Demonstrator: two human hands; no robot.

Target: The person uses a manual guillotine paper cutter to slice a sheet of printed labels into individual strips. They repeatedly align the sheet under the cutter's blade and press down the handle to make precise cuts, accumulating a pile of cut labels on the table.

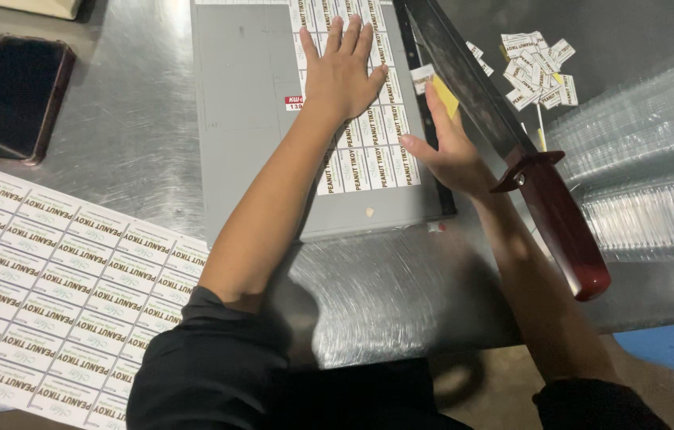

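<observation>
Head view: we have the label sheet on the grey paper cutter, top centre of frame, right edge at the cutting line. Left hand is flat and spread, pressing the sheet down, gripping nothing. Right hand is open beside the raised blade arm, fingertips at the sheet edge, a yellow strip just behind them. Looks like aligning before a cut; next move needs fingers clear and the red handle gripped. Cut labels pile upper right, uncut sheet lower left, phone upper left.
</observation>
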